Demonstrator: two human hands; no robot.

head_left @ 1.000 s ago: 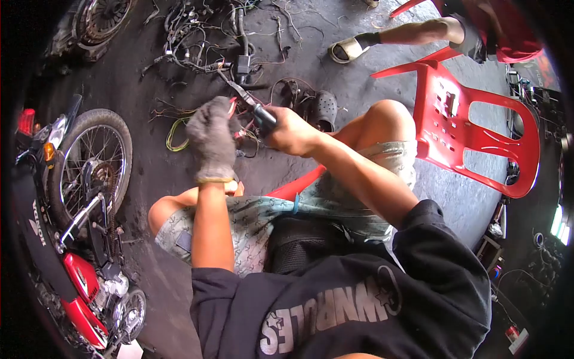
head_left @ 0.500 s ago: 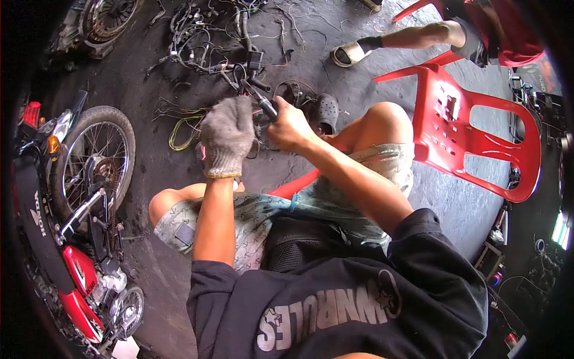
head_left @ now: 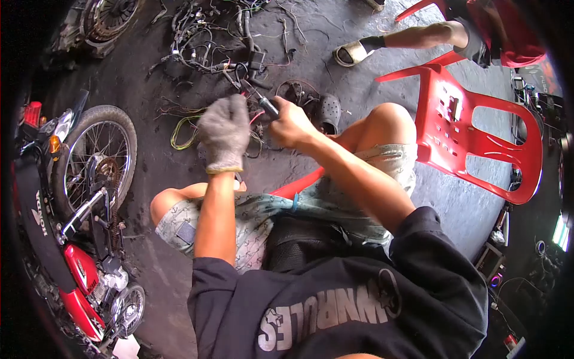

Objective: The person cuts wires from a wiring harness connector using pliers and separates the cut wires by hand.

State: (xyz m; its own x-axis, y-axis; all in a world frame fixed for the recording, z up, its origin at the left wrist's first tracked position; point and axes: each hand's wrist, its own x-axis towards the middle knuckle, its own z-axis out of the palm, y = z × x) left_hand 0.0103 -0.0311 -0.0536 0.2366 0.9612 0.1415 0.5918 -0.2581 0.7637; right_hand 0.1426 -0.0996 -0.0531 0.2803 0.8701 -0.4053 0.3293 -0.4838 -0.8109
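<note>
the right hand point(head_left: 294, 124) is closed round a dark-handled tool point(head_left: 269, 108); the gloved left hand point(head_left: 224, 131) is curled beside it, its hold hidden. on the floor point(head_left: 359, 87) beyond, the wiring harness point(head_left: 247, 30) is part bundled, part loose strands; nearer lies a yellow-green coil point(head_left: 173, 136).

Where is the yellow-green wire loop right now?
The yellow-green wire loop lies on the floor, left of centre in the head view, between the gloved left hand and the motorcycle's rear wheel.
</note>
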